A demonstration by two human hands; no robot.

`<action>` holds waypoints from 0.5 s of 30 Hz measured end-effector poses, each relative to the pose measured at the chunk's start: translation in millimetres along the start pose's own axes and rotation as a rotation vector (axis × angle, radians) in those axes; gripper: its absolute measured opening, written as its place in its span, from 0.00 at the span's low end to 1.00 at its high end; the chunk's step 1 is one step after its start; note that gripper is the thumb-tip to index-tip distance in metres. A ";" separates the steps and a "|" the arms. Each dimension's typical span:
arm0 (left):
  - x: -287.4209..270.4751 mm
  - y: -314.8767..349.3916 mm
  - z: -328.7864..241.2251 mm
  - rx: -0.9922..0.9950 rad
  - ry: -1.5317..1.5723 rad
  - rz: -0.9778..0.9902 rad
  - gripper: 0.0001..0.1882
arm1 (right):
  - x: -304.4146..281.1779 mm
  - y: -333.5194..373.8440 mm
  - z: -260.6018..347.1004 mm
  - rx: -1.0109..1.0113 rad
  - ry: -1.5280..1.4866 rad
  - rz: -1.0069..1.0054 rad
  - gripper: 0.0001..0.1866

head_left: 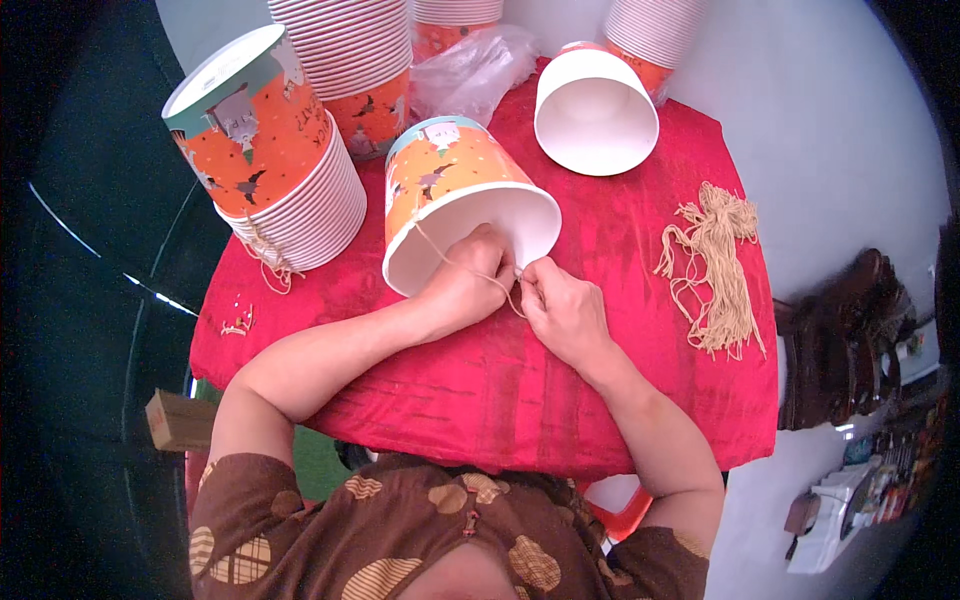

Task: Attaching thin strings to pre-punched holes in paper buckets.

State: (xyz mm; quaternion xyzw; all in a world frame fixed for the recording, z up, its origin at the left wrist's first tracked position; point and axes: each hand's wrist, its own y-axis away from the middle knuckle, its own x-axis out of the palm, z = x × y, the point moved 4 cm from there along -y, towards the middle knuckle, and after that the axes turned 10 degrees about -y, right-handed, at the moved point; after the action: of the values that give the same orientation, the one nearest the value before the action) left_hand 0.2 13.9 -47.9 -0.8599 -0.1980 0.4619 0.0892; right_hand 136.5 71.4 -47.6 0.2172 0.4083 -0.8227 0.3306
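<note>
An orange paper bucket with a pale blue base band lies on its side in front of me, its white mouth tilted toward me. A tan cord comes off the left of its rim and loops across the mouth to the right side. My left hand reaches into the mouth, its fingers closed on the cord by the lower right rim. Right beside it, my right hand pinches the cord end at the rim between thumb and fingers. The fingertips partly hide the cord end.
Nested upside-down buckets stand at the left, with more stacks behind. A white-mouthed bucket lies at the back right, near a clear plastic bag. Tan cords lie bundled on the red tablecloth; small scraps sit left.
</note>
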 end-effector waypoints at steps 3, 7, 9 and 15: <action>-2.5 1.3 -3.0 -0.017 0.018 0.016 0.06 | 0.2 0.2 0.2 0.004 -0.006 -0.011 0.06; -3.4 2.5 -4.6 -0.013 0.028 0.036 0.05 | 0.7 0.0 -2.3 0.037 -0.024 -0.029 0.06; -4.9 3.0 -7.1 0.021 0.033 -0.001 0.03 | 0.9 -0.2 -2.6 0.042 -0.027 -0.037 0.06; -3.1 4.3 -6.1 0.036 0.034 0.004 0.03 | 0.3 -1.1 -1.4 0.017 -0.014 -0.074 0.06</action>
State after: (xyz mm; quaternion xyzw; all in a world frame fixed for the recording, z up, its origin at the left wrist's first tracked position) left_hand 4.9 9.0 -43.6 -0.8662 -0.1865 0.4511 0.1068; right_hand 135.6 72.9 -47.9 0.1988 0.4067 -0.8393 0.3010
